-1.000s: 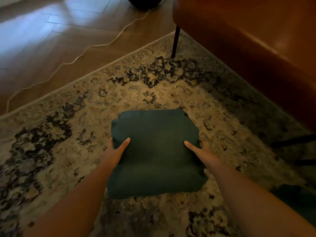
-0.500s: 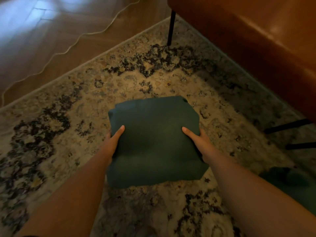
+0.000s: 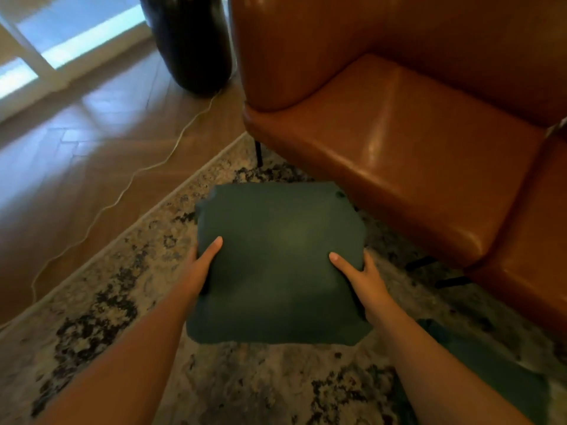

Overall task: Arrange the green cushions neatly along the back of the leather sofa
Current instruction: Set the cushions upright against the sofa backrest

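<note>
A square dark green cushion (image 3: 279,262) is held up in front of me, above the patterned rug. My left hand (image 3: 202,265) grips its left edge, thumb on top and fingers hidden underneath. My right hand (image 3: 357,276) grips its right edge the same way. The brown leather sofa (image 3: 408,142) stands just beyond and to the right, its seat, left armrest and backrest all in sight. A second green cushion (image 3: 487,369) lies on the rug at the lower right, partly hidden by my right forearm.
The patterned rug (image 3: 101,305) covers the floor under me, ending at wooden flooring (image 3: 76,148) on the left. A white cable (image 3: 129,185) snakes across the wood. A large black vase (image 3: 193,41) stands beside the sofa's armrest. Thin black sofa legs (image 3: 259,153) rise from the rug.
Both hands have lifted the cushion off the rug and carried it toward the sofa. My view has tilted up, bringing the sofa seat, armrest and black vase into sight.
</note>
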### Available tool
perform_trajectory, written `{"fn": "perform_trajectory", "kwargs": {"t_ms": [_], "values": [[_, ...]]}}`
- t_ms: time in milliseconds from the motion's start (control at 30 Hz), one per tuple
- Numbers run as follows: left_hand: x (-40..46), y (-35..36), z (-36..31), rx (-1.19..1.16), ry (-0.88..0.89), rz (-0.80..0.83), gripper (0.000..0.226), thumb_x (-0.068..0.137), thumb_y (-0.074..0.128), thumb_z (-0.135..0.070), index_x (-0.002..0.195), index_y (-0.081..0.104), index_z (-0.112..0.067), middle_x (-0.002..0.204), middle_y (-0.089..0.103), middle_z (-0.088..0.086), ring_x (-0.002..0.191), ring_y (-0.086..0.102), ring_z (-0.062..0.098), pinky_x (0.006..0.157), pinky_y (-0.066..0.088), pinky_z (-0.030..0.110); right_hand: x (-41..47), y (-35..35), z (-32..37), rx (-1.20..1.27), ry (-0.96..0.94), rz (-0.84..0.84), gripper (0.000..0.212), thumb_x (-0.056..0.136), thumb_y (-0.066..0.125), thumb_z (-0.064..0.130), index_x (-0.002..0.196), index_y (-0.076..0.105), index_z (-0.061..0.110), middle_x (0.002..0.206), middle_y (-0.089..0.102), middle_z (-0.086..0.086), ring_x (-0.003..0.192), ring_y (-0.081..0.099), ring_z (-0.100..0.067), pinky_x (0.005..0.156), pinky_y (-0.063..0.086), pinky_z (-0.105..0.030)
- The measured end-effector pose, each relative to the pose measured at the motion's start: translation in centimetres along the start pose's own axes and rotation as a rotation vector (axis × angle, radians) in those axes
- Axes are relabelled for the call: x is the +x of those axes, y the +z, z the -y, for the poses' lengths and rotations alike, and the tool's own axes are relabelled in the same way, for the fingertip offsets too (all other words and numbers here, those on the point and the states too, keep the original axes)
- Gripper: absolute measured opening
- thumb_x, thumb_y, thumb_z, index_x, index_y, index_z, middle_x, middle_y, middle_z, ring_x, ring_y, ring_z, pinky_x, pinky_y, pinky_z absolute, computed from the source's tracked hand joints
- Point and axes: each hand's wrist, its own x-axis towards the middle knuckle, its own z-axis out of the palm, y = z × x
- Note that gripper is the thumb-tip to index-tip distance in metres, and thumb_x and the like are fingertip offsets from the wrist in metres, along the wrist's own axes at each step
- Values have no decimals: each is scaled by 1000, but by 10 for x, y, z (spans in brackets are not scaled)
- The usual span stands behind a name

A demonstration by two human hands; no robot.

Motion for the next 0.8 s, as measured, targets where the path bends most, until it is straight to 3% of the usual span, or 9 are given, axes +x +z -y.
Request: {"fn": "perform_trajectory", "kwargs": {"t_ms": [100, 233, 367, 467, 600, 733, 800], "values": [[5, 34, -64, 41, 88, 36, 78, 75, 66, -59, 140, 39, -24, 128, 54, 0, 108, 57, 24, 92, 48, 42, 5, -18, 51, 59, -67, -42, 82, 66, 80, 48, 136, 42, 30, 124, 58, 5, 104, 61, -20, 90, 51, -42], [26, 93, -143, 47, 150, 91, 96, 56, 75, -69, 137, 44, -27, 125, 61, -2, 104, 63, 19, 93, 51, 42, 37, -51, 128, 89, -169, -80, 79, 62, 81, 48, 132, 48, 31, 121, 62, 5, 103, 63, -17, 89, 52, -41], [43, 162, -207, 29, 232, 87, 70, 78, 68, -51, 136, 44, -20, 121, 60, 2, 97, 62, 14, 76, 50, 29, 67, -89, 202, 85, -246, -104, 68, 74, 77, 39, 134, 44, 30, 117, 59, 7, 100, 60, -15, 79, 50, -33], [50, 210, -243, 46, 285, 76, 64, 82, 64, -49, 136, 44, -20, 121, 59, -1, 99, 60, 15, 78, 48, 29, 85, -120, 242, 80, -255, -110, 77, 73, 77, 42, 138, 38, 29, 124, 55, 4, 107, 58, -21, 88, 49, -40], [70, 260, -285, 67, 311, 125, 66, 82, 63, -53, 137, 43, -24, 127, 57, -1, 106, 59, 18, 86, 49, 35, 112, -153, 282, 89, -223, -108, 102, 57, 81, 53, 142, 29, 32, 137, 48, 3, 118, 54, -25, 99, 46, -50], [111, 311, -333, 89, 346, 184, 66, 74, 69, -56, 129, 48, -28, 122, 61, -1, 105, 62, 18, 93, 50, 42, 150, -178, 314, 91, -246, -153, 90, 71, 79, 40, 143, 27, 29, 138, 46, 2, 121, 51, -25, 100, 45, -46], [134, 340, -358, 148, 389, 241, 63, 80, 66, -50, 133, 45, -23, 123, 58, -3, 106, 59, 16, 92, 49, 37, 172, -187, 332, 113, -262, -173, 84, 75, 77, 35, 142, 27, 27, 134, 47, 3, 119, 51, -24, 98, 45, -42]]}}
